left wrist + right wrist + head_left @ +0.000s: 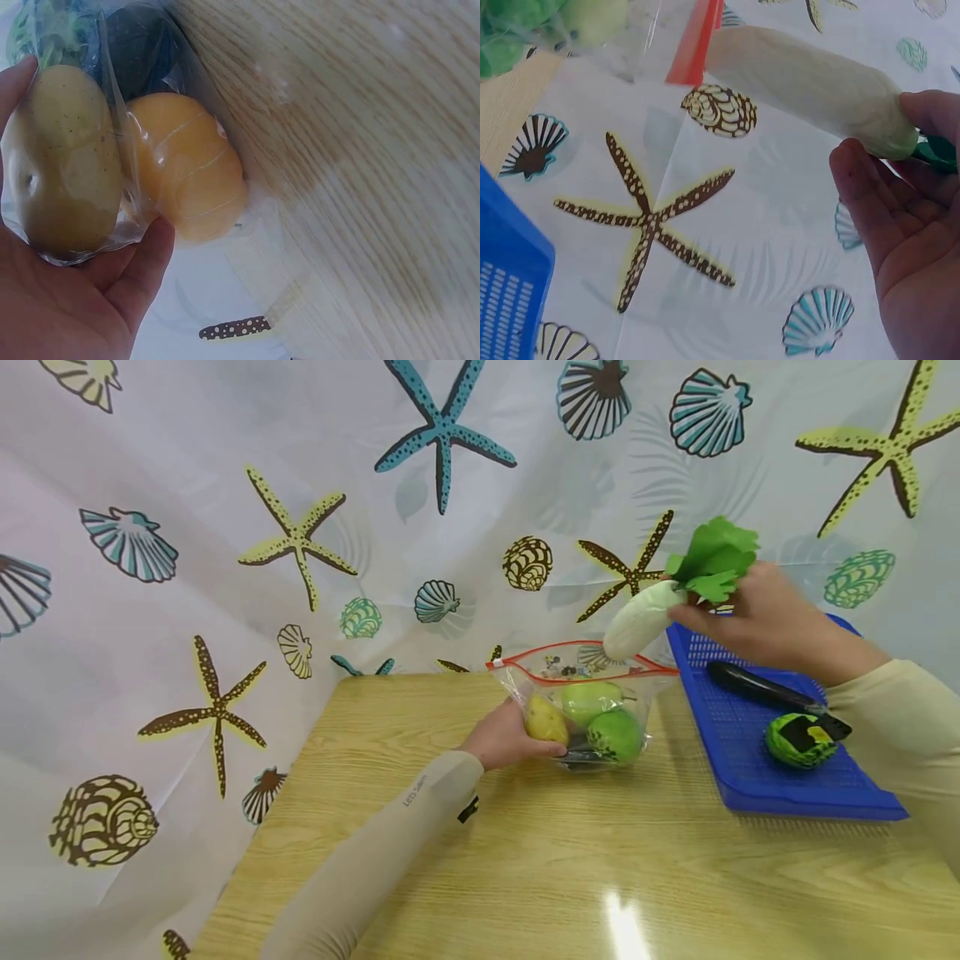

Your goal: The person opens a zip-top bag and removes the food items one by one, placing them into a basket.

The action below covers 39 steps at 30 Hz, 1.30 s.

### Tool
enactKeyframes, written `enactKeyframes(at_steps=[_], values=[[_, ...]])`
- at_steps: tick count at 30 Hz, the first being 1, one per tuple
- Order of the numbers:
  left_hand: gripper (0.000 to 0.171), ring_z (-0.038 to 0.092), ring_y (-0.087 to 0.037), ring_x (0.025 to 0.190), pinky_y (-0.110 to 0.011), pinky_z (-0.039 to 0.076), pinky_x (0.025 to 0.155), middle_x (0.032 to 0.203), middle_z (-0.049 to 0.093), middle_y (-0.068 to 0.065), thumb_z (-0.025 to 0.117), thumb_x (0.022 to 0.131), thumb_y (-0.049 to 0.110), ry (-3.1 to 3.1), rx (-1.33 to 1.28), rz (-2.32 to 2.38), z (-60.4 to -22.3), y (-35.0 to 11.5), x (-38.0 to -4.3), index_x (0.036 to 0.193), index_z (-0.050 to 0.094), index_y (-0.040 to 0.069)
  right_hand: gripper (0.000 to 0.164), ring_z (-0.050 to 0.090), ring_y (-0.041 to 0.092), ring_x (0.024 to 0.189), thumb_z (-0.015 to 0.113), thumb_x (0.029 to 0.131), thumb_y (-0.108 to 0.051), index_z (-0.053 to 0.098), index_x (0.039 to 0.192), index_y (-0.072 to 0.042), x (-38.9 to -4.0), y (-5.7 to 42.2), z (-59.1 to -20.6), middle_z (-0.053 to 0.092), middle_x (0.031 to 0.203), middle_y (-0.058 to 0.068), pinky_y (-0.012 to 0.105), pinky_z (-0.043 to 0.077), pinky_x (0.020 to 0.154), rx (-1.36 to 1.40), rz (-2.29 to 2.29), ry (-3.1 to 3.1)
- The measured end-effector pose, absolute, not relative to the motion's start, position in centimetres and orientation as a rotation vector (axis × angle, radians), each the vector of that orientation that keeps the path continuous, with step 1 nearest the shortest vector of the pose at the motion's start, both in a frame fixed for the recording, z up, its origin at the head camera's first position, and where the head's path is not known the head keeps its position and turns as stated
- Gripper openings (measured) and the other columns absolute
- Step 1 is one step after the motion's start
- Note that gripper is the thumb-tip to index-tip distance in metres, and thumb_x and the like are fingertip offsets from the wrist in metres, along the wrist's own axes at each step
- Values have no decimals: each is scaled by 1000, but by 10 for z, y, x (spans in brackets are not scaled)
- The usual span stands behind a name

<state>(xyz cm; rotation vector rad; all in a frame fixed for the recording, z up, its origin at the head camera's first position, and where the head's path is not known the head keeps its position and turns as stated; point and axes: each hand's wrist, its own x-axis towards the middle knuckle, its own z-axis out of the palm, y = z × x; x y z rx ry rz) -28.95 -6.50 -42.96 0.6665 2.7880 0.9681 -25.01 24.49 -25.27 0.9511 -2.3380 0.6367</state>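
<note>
My right hand (776,610) pinches a white radish (641,620) near its leafy green top (716,556). The radish slants down, its lower end overlapping the bag's mouth in the head view. A clear zip bag (656,697) with a red zip edge stands on the table, its mouth spread wide. My left hand (506,739) grips the bag's left side, thumb low in front. Inside are a potato (71,157), an orange pumpkin-like piece (191,165), a pale green vegetable (592,702), a round green one (615,737) and something dark at the bottom.
A blue perforated basket (795,802) sits right of the bag. It holds an eggplant (757,685) and a round green striped vegetable (787,742), partly covered by a black strap piece. A patterned curtain (465,560) hangs behind the wooden table (570,860).
</note>
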Motion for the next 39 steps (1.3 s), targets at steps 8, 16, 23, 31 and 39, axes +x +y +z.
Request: enactKeyframes(at_steps=[8, 16, 23, 31, 39], values=[[99, 54, -12, 82, -31, 50, 69, 102, 53, 5, 80, 63, 59, 2747, 660, 996, -428, -65, -287, 140, 31, 20, 25, 57, 6, 74, 68, 88, -10, 64, 112, -4, -240, 294, -257, 61, 90, 1, 6, 43, 62, 660, 700, -2457], [98, 53, -12, 83, -29, 50, 69, 101, 53, 3, 81, 60, 60, 2704, 638, 1026, -434, -62, -290, 137, 35, 20, 23, 52, 29, 69, 70, 86, -17, 62, 100, -1, -242, 338, -291, 58, 79, 16, 51, 42, 60, 553, 462, -2599], [88, 53, -11, 85, -29, 50, 73, 103, 54, 5, 83, 63, 52, 2689, 715, 1048, -430, -61, -293, 133, 40, 21, 17, 51, 23, 61, 75, 78, -6, 60, 87, -4, -249, 360, -318, 56, 69, 8, 46, 44, 52, 673, 376, -2603], [94, 54, -10, 83, -29, 50, 72, 102, 55, 5, 84, 63, 51, 2669, 743, 1026, -427, -62, -296, 137, 37, 20, 23, 49, 21, 66, 76, 76, -4, 55, 83, -8, -249, 358, -349, 55, 73, 5, 42, 42, 56, 685, 420, -2779], [83, 54, -10, 83, -29, 50, 72, 100, 56, 5, 83, 61, 55, 2696, 698, 939, -424, -61, -295, 125, 41, 22, 28, 58, 30, 84, 68, 73, 11, 62, 97, -2, -247, 354, -357, 63, 91, 14, 49, 49, 67, 735, 374, -2907]])
